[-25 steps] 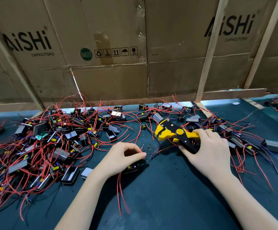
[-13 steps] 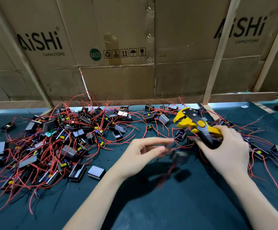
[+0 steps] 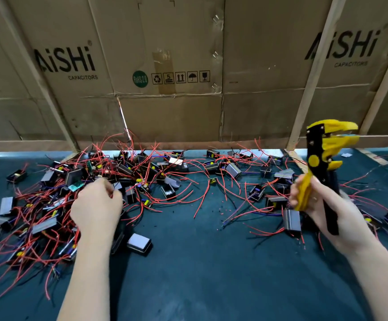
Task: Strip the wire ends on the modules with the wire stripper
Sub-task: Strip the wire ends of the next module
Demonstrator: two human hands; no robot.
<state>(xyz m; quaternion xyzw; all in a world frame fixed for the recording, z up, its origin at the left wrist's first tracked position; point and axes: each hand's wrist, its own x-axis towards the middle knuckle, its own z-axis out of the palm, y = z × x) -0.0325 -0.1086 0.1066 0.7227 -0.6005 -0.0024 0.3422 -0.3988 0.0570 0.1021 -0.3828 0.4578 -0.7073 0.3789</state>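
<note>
My right hand [image 3: 327, 212] grips the handles of the yellow and black wire stripper [image 3: 322, 156], which stands upright at the right with its jaws pointing up, clear of the table. My left hand [image 3: 95, 205] reaches into the big pile of black modules with red wires [image 3: 56, 193] at the left. Its fingertips are blurred and sit among the modules, so whether they hold one is unclear. One module with a grey face [image 3: 139, 243] lies alone just right of my left wrist.
More modules with red wires [image 3: 258, 193] are scattered across the back and right of the dark green table [image 3: 200, 274]. Cardboard box walls [image 3: 165, 66] with wooden battens [image 3: 313, 72] close off the far edge. Tiny red insulation bits [image 3: 223, 205] dot the middle.
My left hand let go of a module near the middle and swung left into the pile. My right hand lifted the stripper and turned it upright, moving it to the right.
</note>
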